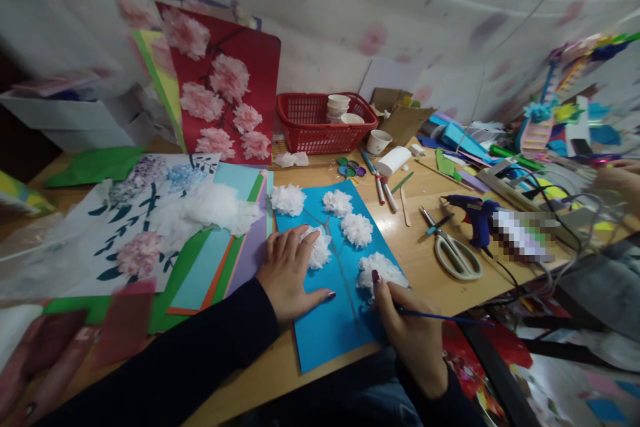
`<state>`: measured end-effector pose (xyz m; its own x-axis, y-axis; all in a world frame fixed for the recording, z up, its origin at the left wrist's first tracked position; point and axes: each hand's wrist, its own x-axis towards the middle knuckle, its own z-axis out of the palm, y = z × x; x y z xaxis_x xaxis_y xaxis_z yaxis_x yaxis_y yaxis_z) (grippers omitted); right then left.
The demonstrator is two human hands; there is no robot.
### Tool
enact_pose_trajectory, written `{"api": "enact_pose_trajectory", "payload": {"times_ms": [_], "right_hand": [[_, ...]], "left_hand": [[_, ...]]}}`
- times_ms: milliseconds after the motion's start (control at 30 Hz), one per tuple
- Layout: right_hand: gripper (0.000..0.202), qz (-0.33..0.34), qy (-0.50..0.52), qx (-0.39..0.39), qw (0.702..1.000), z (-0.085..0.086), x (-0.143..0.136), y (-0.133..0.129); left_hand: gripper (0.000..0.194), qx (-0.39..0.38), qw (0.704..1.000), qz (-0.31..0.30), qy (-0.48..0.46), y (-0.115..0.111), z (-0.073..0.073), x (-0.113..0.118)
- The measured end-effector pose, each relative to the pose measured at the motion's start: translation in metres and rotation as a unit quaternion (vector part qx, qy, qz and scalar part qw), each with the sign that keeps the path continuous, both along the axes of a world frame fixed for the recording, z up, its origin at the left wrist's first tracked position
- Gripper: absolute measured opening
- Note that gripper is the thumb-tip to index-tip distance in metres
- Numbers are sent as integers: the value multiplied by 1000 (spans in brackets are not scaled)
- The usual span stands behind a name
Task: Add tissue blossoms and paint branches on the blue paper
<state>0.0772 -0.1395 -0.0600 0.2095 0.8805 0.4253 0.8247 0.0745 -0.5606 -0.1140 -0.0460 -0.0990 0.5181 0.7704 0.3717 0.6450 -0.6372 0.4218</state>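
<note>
A blue card lies at the table's front edge, with several white tissue-paper flowers and thin dark branch lines on it. My left hand rests flat on the card's left side, fingers stretched out, the fingertips against one white flower. In my right hand a thin paintbrush with a blue handle is pinched. Its tip is near the branch line, just below the lower right flower, which my thumb partly covers.
Behind stand a red card with pink flowers and a red basket with paper cups. Scissors, a glue gun and markers lie right. White tissue covers papers left. Other people's hands show at both edges.
</note>
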Motion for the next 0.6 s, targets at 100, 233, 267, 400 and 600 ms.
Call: {"api": "enact_pose_trajectory", "payload": {"times_ms": [100, 233, 267, 400, 600], "right_hand": [[52, -19, -12, 6, 1000, -4, 1, 2], [52, -32, -36, 12, 999, -5, 4, 5], [52, -35, -42, 12, 998, -5, 4, 5], [51, -43, -54, 24, 997, -3, 5, 8], [51, -48, -77, 34, 995, -4, 6, 10]], "left_hand": [[89, 0, 1000, -1, 2, 0, 2, -1], [88, -11, 1000, -6, 15, 0, 6, -1], [89, -12, 1000, -6, 15, 0, 6, -1], [89, -7, 1000, 1, 8, 0, 3, 0], [91, -10, 1000, -2, 8, 0, 1, 0]]}}
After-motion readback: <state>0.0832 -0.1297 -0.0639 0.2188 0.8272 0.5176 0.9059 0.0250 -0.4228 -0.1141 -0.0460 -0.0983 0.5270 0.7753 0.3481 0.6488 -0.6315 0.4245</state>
